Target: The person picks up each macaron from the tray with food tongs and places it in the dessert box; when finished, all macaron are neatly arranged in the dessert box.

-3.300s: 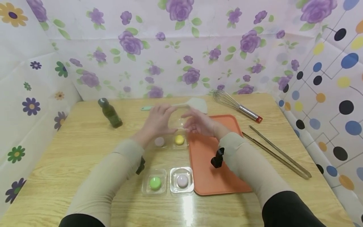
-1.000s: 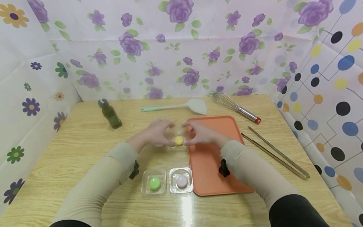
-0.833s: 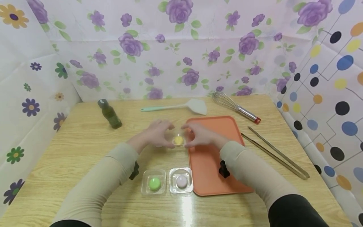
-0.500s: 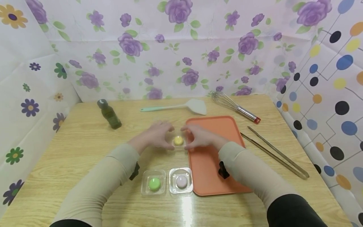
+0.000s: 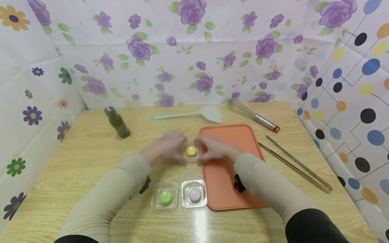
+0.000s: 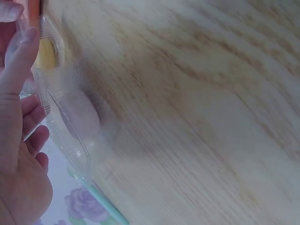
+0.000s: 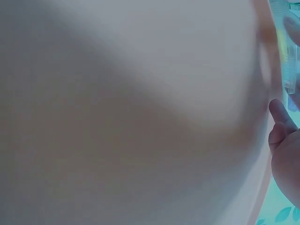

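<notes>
Between my two hands is a clear plastic box (image 5: 190, 159) with a yellow macaron (image 5: 191, 151) inside. My left hand (image 5: 168, 146) holds its left side, with thumb in front and fingers behind; the left wrist view shows clear plastic between them. My right hand (image 5: 214, 147) grips the right side in the same way, over the orange tray's edge. A pale lilac macaron (image 6: 80, 112) in another clear box lies under my left hand, hidden in the head view. Nearer me, a green macaron (image 5: 165, 197) and a lilac macaron (image 5: 195, 194) sit in clear boxes.
An orange tray (image 5: 226, 182) lies under my right forearm. Behind are a spatula (image 5: 211, 114) with a mint handle and a whisk (image 5: 255, 114). Metal tongs (image 5: 296, 163) lie at the right, a dark green bottle (image 5: 118, 123) at the left.
Earlier, both hands held a clear plastic lid behind the yellow macaron's box. They have since brought it forward and down onto that box. Over the last second they have shifted only slightly.
</notes>
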Available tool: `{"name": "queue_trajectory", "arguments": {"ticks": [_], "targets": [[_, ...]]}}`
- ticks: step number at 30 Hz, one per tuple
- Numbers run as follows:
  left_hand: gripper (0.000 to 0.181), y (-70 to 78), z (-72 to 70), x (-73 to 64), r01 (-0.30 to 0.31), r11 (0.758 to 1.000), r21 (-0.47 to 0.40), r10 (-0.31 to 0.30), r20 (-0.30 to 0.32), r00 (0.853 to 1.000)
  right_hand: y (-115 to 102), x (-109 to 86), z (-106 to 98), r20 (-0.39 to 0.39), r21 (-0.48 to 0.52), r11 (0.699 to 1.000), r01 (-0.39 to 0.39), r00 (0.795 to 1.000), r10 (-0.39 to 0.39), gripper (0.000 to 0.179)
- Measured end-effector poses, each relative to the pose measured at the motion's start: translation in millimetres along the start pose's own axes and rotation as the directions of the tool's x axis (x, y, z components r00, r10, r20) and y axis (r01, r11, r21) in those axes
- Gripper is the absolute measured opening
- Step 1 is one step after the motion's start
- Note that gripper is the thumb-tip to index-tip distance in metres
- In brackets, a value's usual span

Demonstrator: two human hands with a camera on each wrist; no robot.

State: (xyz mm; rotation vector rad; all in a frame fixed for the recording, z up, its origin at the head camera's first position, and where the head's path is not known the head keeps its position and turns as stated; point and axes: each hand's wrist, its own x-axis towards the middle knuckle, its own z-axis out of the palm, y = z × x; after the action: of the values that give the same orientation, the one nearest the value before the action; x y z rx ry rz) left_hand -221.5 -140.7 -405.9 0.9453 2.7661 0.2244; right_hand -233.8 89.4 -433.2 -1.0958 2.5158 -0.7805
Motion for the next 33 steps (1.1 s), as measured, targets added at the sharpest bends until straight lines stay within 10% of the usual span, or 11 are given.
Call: {"name": "queue_trajectory", "arguments": {"ticks": [23,33], "targets": [[0.091,0.9,0.6,-6.2,0.035,0.999,-0.031,-0.035,-0.008,0.999,-4.3,-3.8,-2.9,0.021,0.055,0.997,-0.051,0.999,0.049,0.086],[0.09,-22.9,-11.5,-13.9,0.125,0.988,-0.094,-0.133,-0.092,0.987,-4.0,-6.6,-10.0,-0.011,0.108,0.991,-0.079,0.997,0.08,0.091]]}}
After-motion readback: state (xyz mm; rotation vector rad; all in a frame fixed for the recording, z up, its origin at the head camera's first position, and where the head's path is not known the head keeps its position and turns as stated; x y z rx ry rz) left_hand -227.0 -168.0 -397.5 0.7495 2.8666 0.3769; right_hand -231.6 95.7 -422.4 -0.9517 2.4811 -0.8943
